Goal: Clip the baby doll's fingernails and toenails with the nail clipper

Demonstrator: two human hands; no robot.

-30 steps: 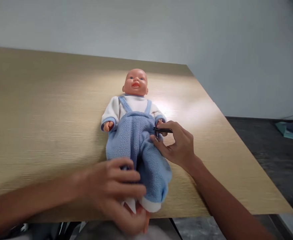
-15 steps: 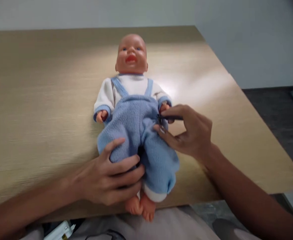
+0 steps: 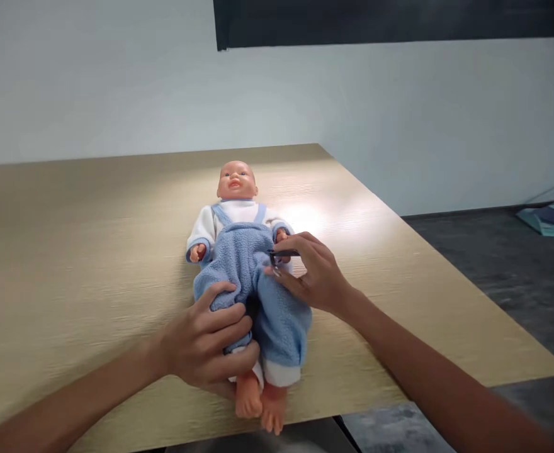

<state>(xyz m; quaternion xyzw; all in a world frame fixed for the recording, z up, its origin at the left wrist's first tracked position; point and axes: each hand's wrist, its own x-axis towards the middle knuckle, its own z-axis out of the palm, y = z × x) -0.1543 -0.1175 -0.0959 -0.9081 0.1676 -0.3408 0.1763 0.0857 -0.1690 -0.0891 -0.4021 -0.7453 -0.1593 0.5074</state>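
A baby doll [image 3: 240, 255] in blue fleece overalls and a white top lies on its back, its head toward the table's far side and its bare feet at the near edge. My left hand [image 3: 211, 333] is wrapped round the doll's leg on the left of the view. Between the thumb and fingers of my right hand [image 3: 317, 270] is a small black nail clipper [image 3: 284, 253], held at the doll's waist beside its hand. Whether the clipper's tip touches the doll's fingers or the cloth, I cannot tell.
The doll rests on a pale wooden table [image 3: 92, 264] with its right edge slanting toward me. Behind stands a white wall [image 3: 140, 82] with a dark panel [image 3: 400, 19] above. A teal item [image 3: 551, 220] lies on the dark floor [image 3: 489, 251] at right.
My view has tilted up and drawn back, so the doll appears smaller and lower, and more wall shows. Both hands keep their grips on the doll's leg and the clipper.
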